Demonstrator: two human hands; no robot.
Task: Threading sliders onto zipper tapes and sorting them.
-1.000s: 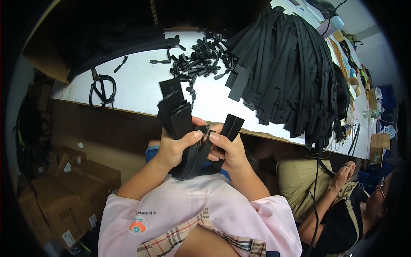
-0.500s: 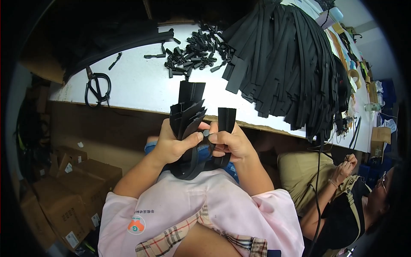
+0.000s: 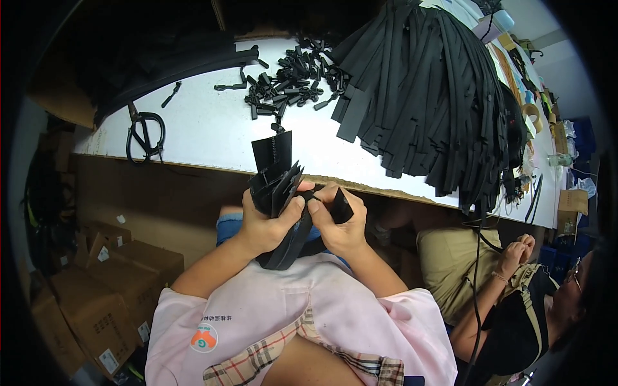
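My left hand (image 3: pixel 262 230) is closed round a bundle of black zipper strips (image 3: pixel 271 154), their cut ends fanned upward and their lengths looping down to my lap. Metal-looking teeth run along the tallest strip. My right hand (image 3: pixel 347 233) grips the end of one black zipper strip (image 3: pixel 341 206), which sticks up past the fingers. Both thumbs nearly meet in front of my body, just short of the table edge. Whatever lies between the fingertips is too small and dark to make out. Black zipper sliders (image 3: pixel 290 80) are heaped on the table beyond my hands.
The white table (image 3: pixel 206 119) carries black-handled scissors (image 3: pixel 147 138) at left and a thick spread of black zipper strips (image 3: pixel 418 96) hanging over its edge at right. Cardboard boxes (image 3: pixel 135 264) stand at lower left. Another person (image 3: pixel 508 257) sits at right beside a dangling cord.
The strip end in my right hand has tipped from upright to slanted, and that hand has turned. The bundle in my left hand has shifted slightly down and to the left.
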